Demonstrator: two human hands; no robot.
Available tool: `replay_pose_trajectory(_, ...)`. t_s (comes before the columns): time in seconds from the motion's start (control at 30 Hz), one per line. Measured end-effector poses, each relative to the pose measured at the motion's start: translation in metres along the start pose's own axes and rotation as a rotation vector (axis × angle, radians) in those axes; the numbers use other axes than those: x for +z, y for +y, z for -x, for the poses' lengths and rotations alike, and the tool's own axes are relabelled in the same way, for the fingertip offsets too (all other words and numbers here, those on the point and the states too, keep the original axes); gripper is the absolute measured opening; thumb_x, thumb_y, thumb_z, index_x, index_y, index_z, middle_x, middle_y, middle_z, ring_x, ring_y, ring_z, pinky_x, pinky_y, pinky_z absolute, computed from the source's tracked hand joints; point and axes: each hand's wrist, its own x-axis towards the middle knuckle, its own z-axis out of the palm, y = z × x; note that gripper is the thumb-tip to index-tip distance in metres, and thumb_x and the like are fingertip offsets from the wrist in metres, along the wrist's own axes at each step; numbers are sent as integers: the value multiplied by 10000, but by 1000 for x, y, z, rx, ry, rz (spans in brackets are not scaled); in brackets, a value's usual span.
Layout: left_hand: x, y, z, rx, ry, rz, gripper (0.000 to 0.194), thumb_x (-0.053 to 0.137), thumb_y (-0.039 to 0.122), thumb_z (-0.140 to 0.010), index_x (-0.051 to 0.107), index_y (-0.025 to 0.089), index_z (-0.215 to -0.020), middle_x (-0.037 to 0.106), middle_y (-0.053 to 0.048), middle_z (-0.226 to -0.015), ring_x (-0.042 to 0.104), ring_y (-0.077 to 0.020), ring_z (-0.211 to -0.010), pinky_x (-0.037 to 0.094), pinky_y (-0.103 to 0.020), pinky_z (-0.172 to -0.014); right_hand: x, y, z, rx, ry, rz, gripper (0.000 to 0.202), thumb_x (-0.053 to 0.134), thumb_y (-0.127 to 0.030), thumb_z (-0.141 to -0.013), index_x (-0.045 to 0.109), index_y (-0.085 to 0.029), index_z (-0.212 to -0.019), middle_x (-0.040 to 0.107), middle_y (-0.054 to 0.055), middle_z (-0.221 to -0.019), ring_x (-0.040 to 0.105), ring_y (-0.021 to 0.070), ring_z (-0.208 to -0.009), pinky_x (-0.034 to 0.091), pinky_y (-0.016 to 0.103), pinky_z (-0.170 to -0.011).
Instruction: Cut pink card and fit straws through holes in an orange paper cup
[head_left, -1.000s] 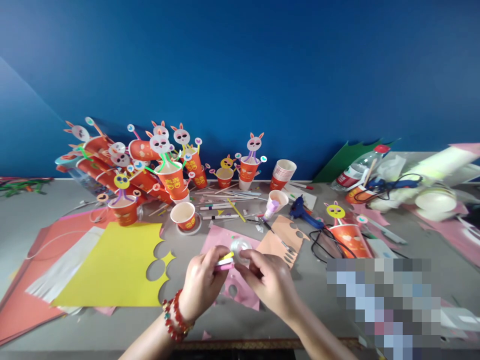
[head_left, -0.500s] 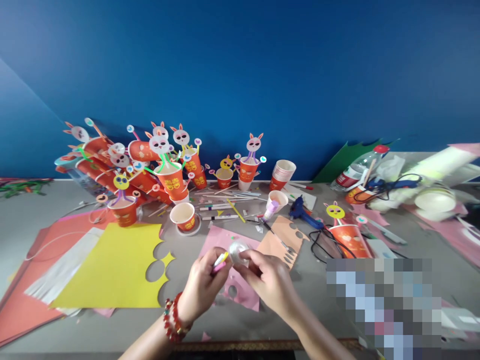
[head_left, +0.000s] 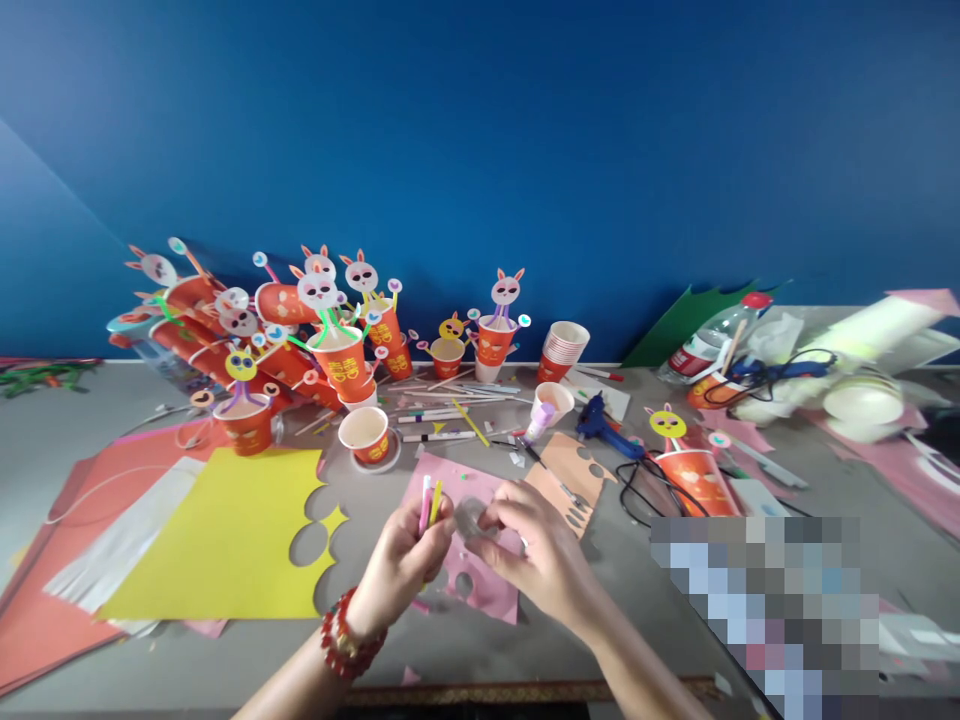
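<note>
My left hand (head_left: 415, 545) is closed around a few thin sticks: a pink one with a white tip (head_left: 427, 500) and a yellow one (head_left: 436, 500), both pointing up. Between the fingers of my right hand (head_left: 529, 540) is a roll of clear tape (head_left: 471, 520), close beside the left hand but tilted away from it. Below both hands lies a pink paper sheet (head_left: 491, 585) with round holes cut in it. An orange cut-out sheet (head_left: 562, 480) is just beyond my right hand, with a craft knife (head_left: 566, 485) on it.
Red paper cups with rabbit faces (head_left: 337, 355) crowd the back left. Yellow paper (head_left: 217, 540) covers the left side. A blue glue gun (head_left: 607, 430) with its black cord, a cup with a yellow face (head_left: 694, 475) and a bottle (head_left: 712, 335) stand right. Pens (head_left: 442, 436) lie behind.
The sticks in my left hand have swung more upright and that hand has shifted slightly left. The tape roll has turned and moved a little down in my right hand.
</note>
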Motion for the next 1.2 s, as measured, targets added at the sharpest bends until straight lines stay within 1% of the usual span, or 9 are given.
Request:
replay_pose_trajectory(0.13, 0, 5, 4, 91, 55, 57, 238, 528, 431, -945, 466, 210, -883, 301, 107, -568, 210, -58, -436, 236, -169, -400, 0, 4, 1, -34, 49, 58, 254, 589, -320, -956, 528, -197, -741, 546, 18, -755, 532, 195, -743, 398, 309, -684)
replay_pose_trajectory(0.37, 0, 12, -3, 72, 137, -398, 260, 572, 405, -926, 545, 181, -1056, 331, 86, -632, 302, -79, -520, 301, -191, -493, -4, -2, 3, -178, 50, 127, 97, 604, -241, -934, 552, -201, -863, 579, 50, -879, 545, 235, -866, 426, 435, -902)
replay_pose_trajectory(0.47, 1, 13, -6, 76, 142, -476, 220, 583, 391, -911, 568, 178, -960, 339, 82, -620, 323, -91, -546, 311, -203, -524, -3, -1, 5, -212, 42, 154, 70, 621, -232, -924, 565, -199, -899, 591, 55, -912, 550, 236, -897, 381, 483, -1008)
replay_pose_trajectory(0.6, 3, 19, -5, 109, 134, -545, 218, 536, 341, -929, 521, 185, -776, 411, 61, -631, 354, -98, -569, 319, -209, -554, -1, -2, 5, -226, 56, 155, 73, 634, -232, -916, 573, -195, -900, 590, 55, -901, 553, 233, -895, 377, 478, -1028)
replay_pose_trajectory(0.73, 6, 24, 1, 117, 98, -502, 231, 501, 335, -944, 493, 195, -761, 399, 62, -613, 343, -99, -550, 306, -209, -540, 3, 2, 2, -186, 44, 147, 113, 605, -280, -941, 564, -205, -868, 578, 46, -849, 552, 231, -854, 395, 462, -996)
replay_pose_trajectory(0.87, 7, 29, 6, 116, 22, -465, 236, 512, 332, -944, 504, 190, -756, 433, 48, -632, 360, -100, -564, 315, -210, -548, 8, 16, 1, -128, 31, 48, 281, 599, -409, -947, 514, -218, -760, 547, 9, -759, 528, 206, -771, 406, 432, -945)
replay_pose_trajectory(0.97, 6, 31, 5, 79, 26, -438, 230, 510, 326, -944, 486, 194, -757, 420, 53, -623, 353, -97, -549, 313, -205, -530, 10, 21, 3, -68, 13, -41, 359, 623, -487, -917, 495, -213, -724, 541, 11, -771, 531, 200, -783, 427, 350, -826)
replay_pose_trajectory(1.07, 7, 34, 4, 88, 48, -498, 226, 503, 301, -946, 470, 200, -747, 425, 56, -613, 380, -99, -547, 327, -203, -541, 12, 23, 4, 8, 14, -70, 414, 593, -508, -933, 468, -206, -679, 520, -1, -725, 525, 176, -726, 377, 274, -664)
replay_pose_trajectory(1.2, 11, 39, 7, 150, 43, -610, 228, 495, 291, -955, 472, 203, -747, 470, 51, -633, 431, -106, -582, 349, -202, -582, 17, 28, 2, -39, 62, 30, 570, 579, -656, -873, 427, -199, -568, 429, -39, -566, 442, 144, -584, 297, 273, -609)
